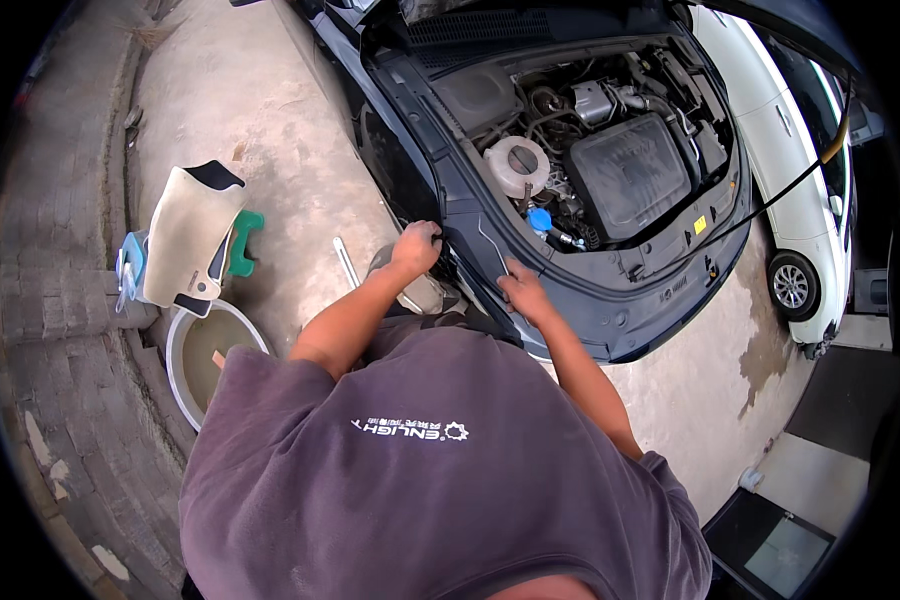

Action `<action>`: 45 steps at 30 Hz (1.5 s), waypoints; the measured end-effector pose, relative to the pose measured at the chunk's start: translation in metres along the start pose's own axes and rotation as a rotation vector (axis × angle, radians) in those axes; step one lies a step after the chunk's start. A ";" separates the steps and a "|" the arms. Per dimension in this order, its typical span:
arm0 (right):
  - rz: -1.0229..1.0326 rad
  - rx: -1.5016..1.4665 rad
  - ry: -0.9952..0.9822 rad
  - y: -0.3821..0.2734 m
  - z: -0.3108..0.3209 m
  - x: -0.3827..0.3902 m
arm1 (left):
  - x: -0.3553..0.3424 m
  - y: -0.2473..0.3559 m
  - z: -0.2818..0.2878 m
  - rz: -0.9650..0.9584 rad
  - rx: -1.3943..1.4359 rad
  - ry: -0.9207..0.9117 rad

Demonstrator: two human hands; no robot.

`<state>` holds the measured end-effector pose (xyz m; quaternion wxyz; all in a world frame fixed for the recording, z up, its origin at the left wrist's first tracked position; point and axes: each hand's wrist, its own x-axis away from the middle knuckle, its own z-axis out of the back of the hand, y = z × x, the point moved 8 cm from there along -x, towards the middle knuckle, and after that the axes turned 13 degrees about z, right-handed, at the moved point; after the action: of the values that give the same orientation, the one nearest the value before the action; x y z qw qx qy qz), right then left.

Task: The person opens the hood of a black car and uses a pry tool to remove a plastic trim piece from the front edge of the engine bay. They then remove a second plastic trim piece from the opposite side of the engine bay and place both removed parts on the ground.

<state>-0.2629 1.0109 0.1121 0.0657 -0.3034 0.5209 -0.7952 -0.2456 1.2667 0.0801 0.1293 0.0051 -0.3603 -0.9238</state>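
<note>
My left hand (414, 247) is closed at the side edge of the dark car's front fender (484, 293), near a dark gap by the wheel area; what its curled fingers hold is too small to make out. To its right, my right hand (523, 288) grips a thin bent metal tool (493, 247), whose shaft lies over the painted front edge. Beyond both hands is the open engine bay, with a black engine cover (627, 175), a round whitish reservoir (517, 166) and a blue cap (539, 220).
A pale padded mat (185, 235), green stool (245, 240), blue container (130, 265) and bucket of murky water (175, 365) stand at left. A white car (800, 230) is parked at right. A slim pale bar (343, 262) is left of my legs. A prop rod (780, 195) crosses the bay's right side.
</note>
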 end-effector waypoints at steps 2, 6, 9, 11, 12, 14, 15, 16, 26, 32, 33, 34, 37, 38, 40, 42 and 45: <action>0.146 0.400 0.072 0.019 0.011 -0.017 | -0.052 0.033 -0.002 -0.197 0.046 -0.015; 0.135 0.556 0.157 0.008 -0.022 -0.052 | -0.133 0.029 0.052 -0.380 -0.035 -0.011; 0.089 0.531 0.201 -0.003 -0.036 -0.066 | -0.183 0.022 0.068 -0.421 -0.126 -0.086; 0.056 0.495 0.206 -0.006 -0.039 -0.077 | -0.210 0.012 0.067 -0.421 -0.195 -0.211; -0.065 0.422 0.211 0.004 -0.036 -0.080 | -0.218 0.012 0.064 -0.439 -0.212 -0.278; -0.063 0.442 0.193 -0.005 -0.035 -0.088 | -0.224 0.010 0.057 -0.475 -0.248 -0.375; -0.090 0.408 0.185 -0.014 -0.036 -0.089 | -0.226 0.010 0.055 -0.497 -0.263 -0.405; -0.098 0.378 0.178 -0.020 -0.038 -0.093 | -0.229 0.008 0.054 -0.516 -0.282 -0.425; -0.138 0.270 0.128 -0.006 -0.031 -0.102 | -0.232 0.004 0.060 -0.579 -0.189 -0.456; -0.184 0.278 0.108 0.000 -0.023 -0.098 | -0.236 0.013 0.065 -0.563 -0.249 -0.385; -0.175 0.294 0.108 -0.005 -0.022 -0.098 | -0.235 0.013 0.064 -0.587 -0.252 -0.365; -0.170 0.292 0.103 -0.009 -0.021 -0.097 | -0.235 0.012 0.063 -0.610 -0.256 -0.345; -0.162 0.282 0.084 -0.013 -0.016 -0.097 | -0.236 0.009 0.059 -0.572 -0.144 -0.346; -0.167 0.277 0.074 -0.005 -0.015 -0.097 | -0.234 0.007 0.057 -0.546 -0.117 -0.351; -0.161 0.279 0.054 -0.006 -0.014 -0.098 | -0.233 0.004 0.055 -0.521 -0.120 -0.348; -0.146 0.296 0.037 -0.010 -0.012 -0.098 | -0.231 0.004 0.054 -0.525 -0.175 -0.338; -0.142 0.367 0.030 -0.005 -0.011 -0.101 | -0.233 0.003 0.052 -0.486 -0.220 -0.384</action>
<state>-0.1865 1.0637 0.0714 0.0559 -0.3107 0.3451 -0.8839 -0.0251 1.3553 0.1007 -0.1656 -0.0971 -0.2642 -0.9452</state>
